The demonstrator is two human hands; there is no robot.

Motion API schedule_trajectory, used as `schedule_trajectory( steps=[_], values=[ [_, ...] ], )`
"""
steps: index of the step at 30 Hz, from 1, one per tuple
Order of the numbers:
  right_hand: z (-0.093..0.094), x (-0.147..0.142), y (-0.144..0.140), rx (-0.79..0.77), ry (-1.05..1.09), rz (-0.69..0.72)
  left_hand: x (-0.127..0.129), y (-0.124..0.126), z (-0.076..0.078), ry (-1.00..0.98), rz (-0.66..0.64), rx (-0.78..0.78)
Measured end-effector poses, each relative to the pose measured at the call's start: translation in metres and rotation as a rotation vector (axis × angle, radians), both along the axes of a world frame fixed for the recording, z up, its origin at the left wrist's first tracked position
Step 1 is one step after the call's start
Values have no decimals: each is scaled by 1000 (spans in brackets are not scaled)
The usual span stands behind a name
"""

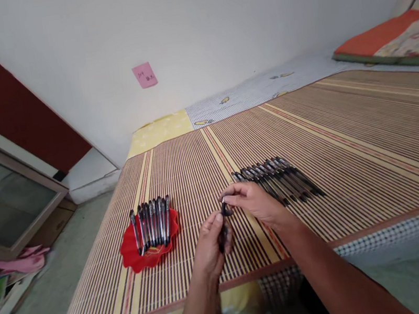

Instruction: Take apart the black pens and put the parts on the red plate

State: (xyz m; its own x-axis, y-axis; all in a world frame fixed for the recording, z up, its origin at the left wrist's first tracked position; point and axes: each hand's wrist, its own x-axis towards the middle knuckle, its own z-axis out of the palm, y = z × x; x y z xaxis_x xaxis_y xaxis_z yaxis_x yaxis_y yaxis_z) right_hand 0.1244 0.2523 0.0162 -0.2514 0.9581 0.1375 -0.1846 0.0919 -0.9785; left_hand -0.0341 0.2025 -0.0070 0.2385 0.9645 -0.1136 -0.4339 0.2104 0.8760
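**Both hands on one pen, above the bamboo mat**

Your left hand [211, 244] wraps its fingers around the barrel of a dark pen [223, 226], thumb pressed along it. Your right hand [254, 202] pinches the pen's upper end between thumb and fingertips. The pen sits slightly tilted between both hands, just above the striped bamboo mat [351, 145]. To your left, a red dish [135, 256] holds a row of pens [152, 223]. Just behind your right hand lies a second row of pens [280, 180], directly on the mat.
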Motion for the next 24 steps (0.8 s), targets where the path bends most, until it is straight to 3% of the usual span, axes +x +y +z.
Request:
schedule_trajectory(
  steps=[6, 17, 24],
  values=[
    [3, 4, 0, 52, -31, 55, -1, -2, 0, -111, -85, -85],
    [1, -4, -1, 5, -47, -2, 2, -2, 2, -47, 6, -7],
    [-2, -3, -2, -56, 112, 103, 2, -4, 3, -69, 3, -55]
  ],
)
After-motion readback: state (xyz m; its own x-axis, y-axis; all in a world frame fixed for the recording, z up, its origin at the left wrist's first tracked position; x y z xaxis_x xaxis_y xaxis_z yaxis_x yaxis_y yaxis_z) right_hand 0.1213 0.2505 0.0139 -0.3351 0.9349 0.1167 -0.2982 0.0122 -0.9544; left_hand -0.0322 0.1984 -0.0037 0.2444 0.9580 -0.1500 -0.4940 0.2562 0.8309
